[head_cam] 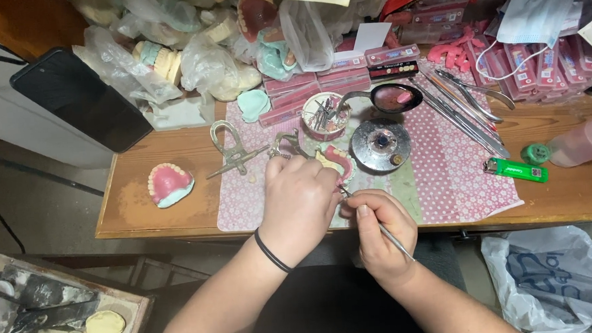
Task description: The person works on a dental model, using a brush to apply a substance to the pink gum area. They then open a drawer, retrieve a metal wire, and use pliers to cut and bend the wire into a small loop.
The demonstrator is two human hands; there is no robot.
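Head view: hands at work on a denture model

At a cluttered bench (143, 215), a person's left hand (298, 203) closes around a denture model (335, 161) held over a pink patterned mat (445, 172). The right hand (379, 233) pinches a thin metal tool (387, 235), its tip at the model. A second denture (169, 184) lies well apart to the left. A round metal burner (380, 144) sits just beside the model; a green lighter (515, 170) and pliers (474, 96) lie to the right.

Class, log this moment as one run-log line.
left hand: holds denture model | right hand: holds metal tool, tip at model | nearby: green lighter
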